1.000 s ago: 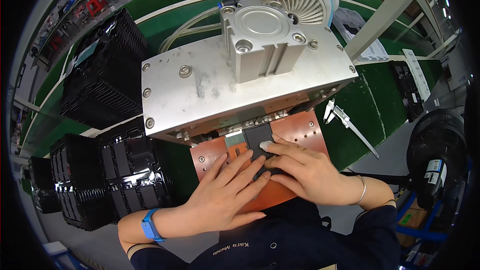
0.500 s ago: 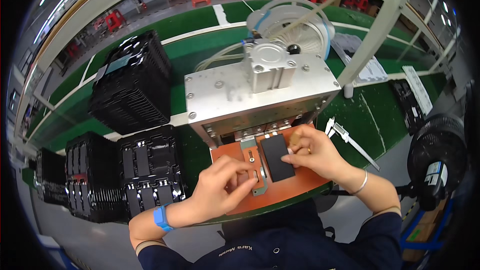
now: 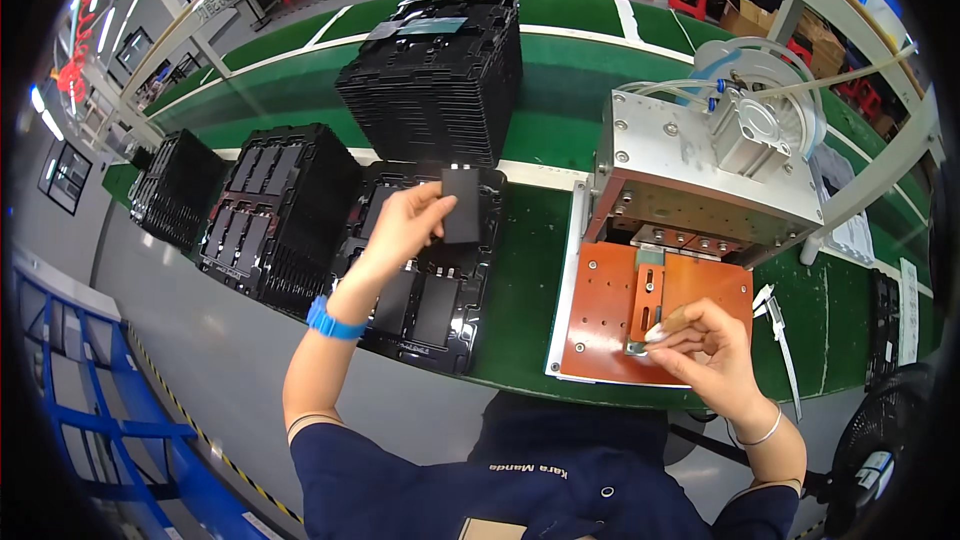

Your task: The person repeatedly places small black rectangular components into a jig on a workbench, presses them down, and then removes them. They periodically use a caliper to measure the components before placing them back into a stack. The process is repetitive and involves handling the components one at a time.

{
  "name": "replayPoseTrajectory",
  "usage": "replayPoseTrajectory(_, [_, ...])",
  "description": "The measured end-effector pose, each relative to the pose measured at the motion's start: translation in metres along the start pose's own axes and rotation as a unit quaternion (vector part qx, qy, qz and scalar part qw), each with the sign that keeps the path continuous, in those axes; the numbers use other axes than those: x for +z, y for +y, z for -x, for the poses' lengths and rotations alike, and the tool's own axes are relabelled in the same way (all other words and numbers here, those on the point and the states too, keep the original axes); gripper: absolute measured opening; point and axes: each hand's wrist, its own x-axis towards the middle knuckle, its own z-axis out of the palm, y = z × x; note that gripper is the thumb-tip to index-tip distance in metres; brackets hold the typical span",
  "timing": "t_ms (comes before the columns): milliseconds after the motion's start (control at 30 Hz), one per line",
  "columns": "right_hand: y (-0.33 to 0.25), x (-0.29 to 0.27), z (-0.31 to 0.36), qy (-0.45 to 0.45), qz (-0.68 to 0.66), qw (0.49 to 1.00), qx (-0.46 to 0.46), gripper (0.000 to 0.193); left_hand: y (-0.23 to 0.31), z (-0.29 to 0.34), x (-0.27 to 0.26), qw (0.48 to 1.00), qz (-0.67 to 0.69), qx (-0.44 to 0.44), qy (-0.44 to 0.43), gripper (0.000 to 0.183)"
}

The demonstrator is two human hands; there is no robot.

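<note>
I am looking down at the right hand (image 3: 705, 345), which is resting at the near edge of the orange base plate (image 3: 600, 315) with its fingers curled and the fingertips (image 3: 655, 333) pinched on something small and brownish by the slotted metal strip (image 3: 645, 300); I cannot tell what that small thing is. Half a second ago this hand was steadying a black rectangular part on that plate, and now the plate is showing bare beside it, so I am judging that the pressed piece has come out of the fixture. That flat black part (image 3: 461, 204) is now sitting in the left hand (image 3: 405, 223), gripped between thumb and fingers by 1 side edge, held upright and lifted well to the left of the right hand. Just under and beyond the left hand, the open black tray (image 3: 420, 305) is showing several like parts lying in its pockets, so I am reading this as the unloading step, with the fixture free for a fresh piece. Beyond the right hand the grey metal press (image 3: 690, 165) is standing with its air cylinder (image 3: 745, 130) on top. Farther off past the left hand, 3 stacks of black trays (image 3: 430, 70) are sitting on the green bench (image 3: 540, 130).
</note>
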Motion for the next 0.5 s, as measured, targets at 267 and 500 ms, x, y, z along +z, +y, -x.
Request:
replayPoseTrajectory(267, [-0.022, 0.034, -0.042, -0.185, 0.201, 0.949, -0.156, 0.020, -0.014, 0.000, -0.011, 0.932, -0.296, 0.107, 0.181, 0.034])
replayPoseTrajectory(500, [0.015, 0.145, -0.143, -0.214, 0.455, 0.739, -0.449, 0.015, -0.036, -0.013, -0.024, 0.910, -0.391, 0.017, 0.137, 0.050])
